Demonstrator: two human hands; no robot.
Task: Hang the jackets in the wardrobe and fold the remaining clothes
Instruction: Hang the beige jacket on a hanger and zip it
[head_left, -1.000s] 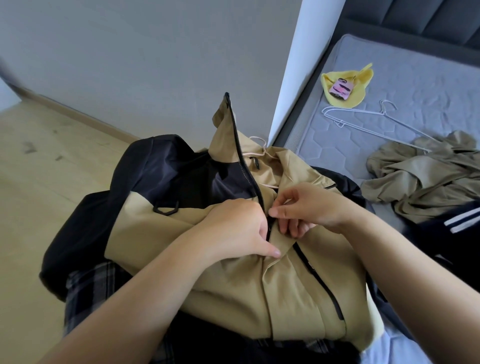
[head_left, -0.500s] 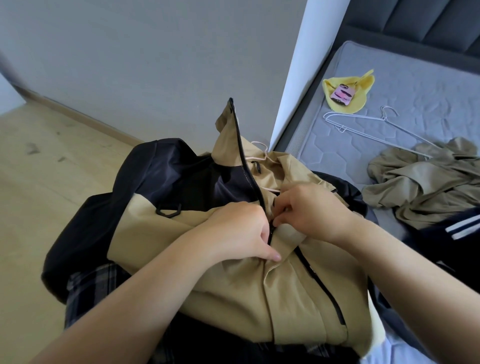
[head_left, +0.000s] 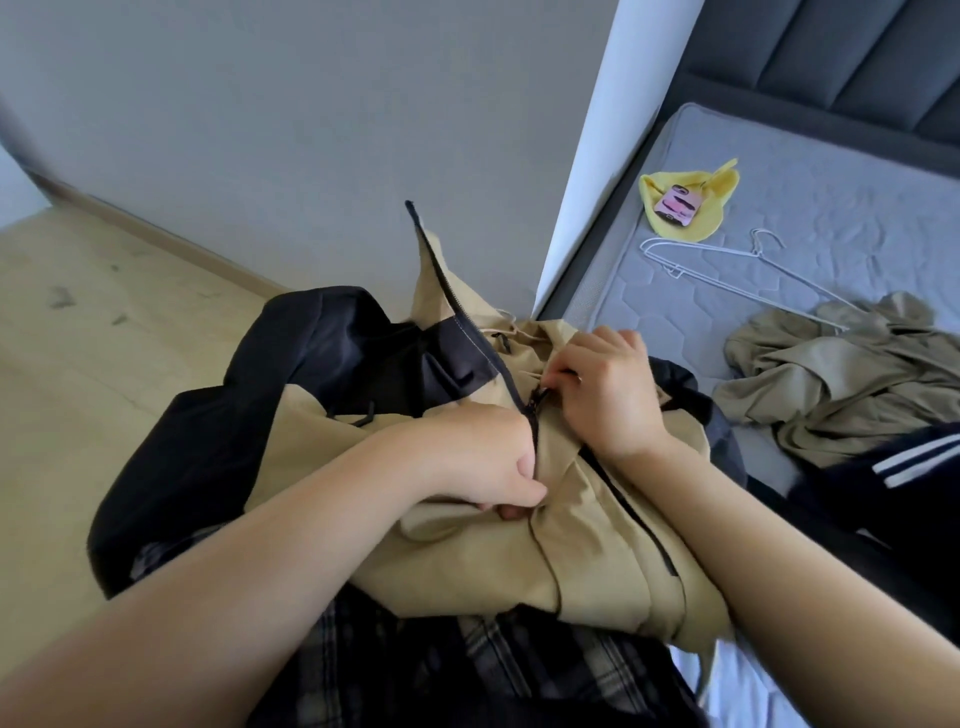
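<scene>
A tan and navy jacket (head_left: 587, 551) lies bunched across my lap over plaid trousers. My left hand (head_left: 467, 462) grips the tan front fabric just left of the black zipper. My right hand (head_left: 605, 389) pinches the zipper pull (head_left: 540, 397) partway up the zip line. Above the pull the zip stands apart, and the collar edge sticks up. A pale cord from the jacket's neck shows behind my right hand. A white wire hanger (head_left: 748, 265) lies on the grey mattress (head_left: 841, 197) to the right.
An olive garment (head_left: 852, 374) lies crumpled on the mattress, with a dark garment with white stripes (head_left: 904, 467) beside it. A yellow cloth (head_left: 691, 208) carrying a phone sits near the headboard. A white panel edge (head_left: 587, 156) and a grey wall stand ahead; wooden floor lies left.
My right hand has slid the zipper pull up and away along the zip. My left hand kept its hold on the fabric below.
</scene>
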